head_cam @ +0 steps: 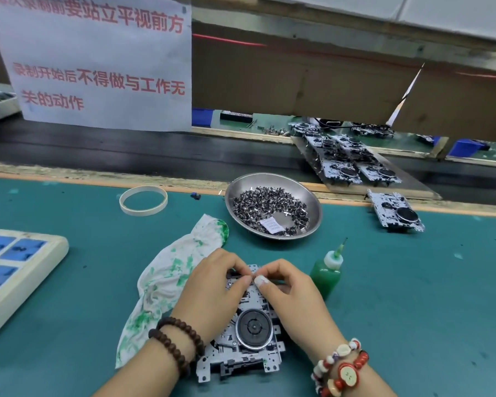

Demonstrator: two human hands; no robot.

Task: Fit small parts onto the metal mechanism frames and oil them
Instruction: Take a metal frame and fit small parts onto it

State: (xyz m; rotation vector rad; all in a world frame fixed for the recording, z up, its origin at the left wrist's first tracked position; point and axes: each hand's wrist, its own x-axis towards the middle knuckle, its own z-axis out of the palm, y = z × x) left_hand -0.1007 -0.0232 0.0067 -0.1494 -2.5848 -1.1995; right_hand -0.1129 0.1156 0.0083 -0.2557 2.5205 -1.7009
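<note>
Evidently mid-fitting, left hand (212, 285) and right hand (287, 287) curl their fingers, pinching at the far end of the frame (241, 339) on the counter (413, 310); oiling with the bottle (325, 275) likely follows.

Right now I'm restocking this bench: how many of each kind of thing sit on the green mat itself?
Metal mechanism frames: 2
Steel bowl of small parts: 1
Green oil bottle: 1
Stained cloth: 1
Tape ring: 1
Power strip: 1
Total: 7
</note>
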